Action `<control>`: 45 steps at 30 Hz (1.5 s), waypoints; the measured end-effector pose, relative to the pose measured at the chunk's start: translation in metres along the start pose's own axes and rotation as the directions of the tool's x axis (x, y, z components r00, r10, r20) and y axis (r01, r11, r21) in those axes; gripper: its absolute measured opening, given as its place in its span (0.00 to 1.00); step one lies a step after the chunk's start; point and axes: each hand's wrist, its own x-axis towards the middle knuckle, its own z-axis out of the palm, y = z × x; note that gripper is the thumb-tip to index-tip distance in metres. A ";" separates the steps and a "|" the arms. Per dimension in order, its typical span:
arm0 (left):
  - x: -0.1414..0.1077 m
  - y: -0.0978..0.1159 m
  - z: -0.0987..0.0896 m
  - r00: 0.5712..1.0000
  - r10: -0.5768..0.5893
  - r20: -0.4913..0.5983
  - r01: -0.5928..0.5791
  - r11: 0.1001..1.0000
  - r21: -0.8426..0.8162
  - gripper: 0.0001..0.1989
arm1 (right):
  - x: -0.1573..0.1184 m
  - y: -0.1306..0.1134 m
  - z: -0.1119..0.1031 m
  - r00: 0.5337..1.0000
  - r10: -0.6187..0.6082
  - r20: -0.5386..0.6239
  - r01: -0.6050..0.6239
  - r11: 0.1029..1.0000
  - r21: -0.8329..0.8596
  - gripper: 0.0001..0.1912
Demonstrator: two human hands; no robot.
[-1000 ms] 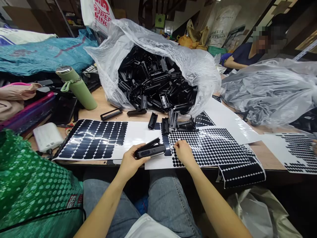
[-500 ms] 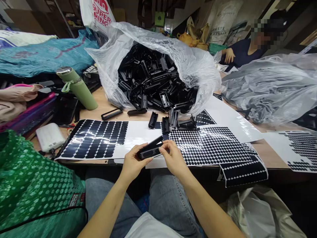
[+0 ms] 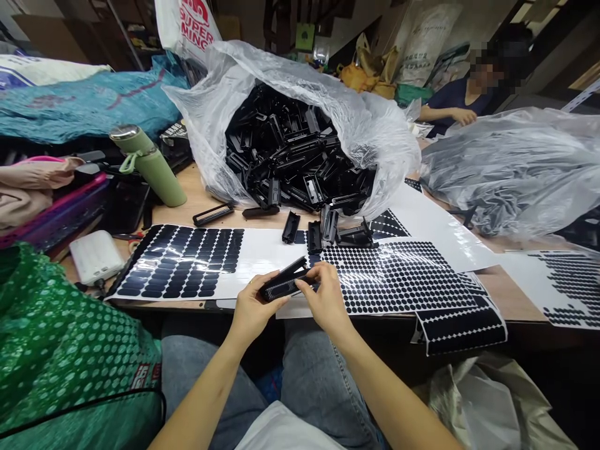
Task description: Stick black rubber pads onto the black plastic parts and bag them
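Note:
A long black plastic case [image 3: 285, 284], hinged and partly spread apart, is held above the table's front edge. My left hand [image 3: 250, 306] is closed around its left end, thumb along the near side. My right hand [image 3: 327, 294] pinches the case's right end between thumb and fingers; whether something small is also in those fingers is hidden. Just beyond my hands lie several loose black cases [image 3: 315, 236]. To the left is a sheet of black oblong stickers [image 3: 182, 262], and to the right a sheet of black round stickers [image 3: 398, 275].
A large clear plastic bag [image 3: 375, 125] full of black cases stands behind. On the left are a green bottle [image 3: 150, 165], a white power bank [image 3: 96, 257] and a green bag [image 3: 70, 350]. A grey plastic bag [image 3: 510, 162] lies right, with a co-worker [image 3: 450, 112] behind it.
My right fingers have shifted slightly on the case's right end, the thumb moving left along it. The co-worker's hand has moved right, to the grey plastic bag.

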 end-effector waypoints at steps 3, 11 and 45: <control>0.014 -0.008 -0.015 0.993 0.033 -0.113 -0.012 0.983 0.182 0.27 | 0.011 0.015 -0.008 0.995 0.046 -0.089 -0.056 0.993 -0.104 0.08; 0.027 -0.022 -0.034 0.929 0.292 -0.226 -0.130 0.832 0.540 0.18 | 0.004 0.036 -0.020 0.972 0.160 0.172 -0.086 0.923 -0.374 0.04; 0.017 0.032 -0.012 0.661 -0.534 0.528 0.685 0.716 -0.135 0.10 | -0.005 -0.014 -0.036 0.857 0.283 0.432 -0.417 0.871 0.258 0.10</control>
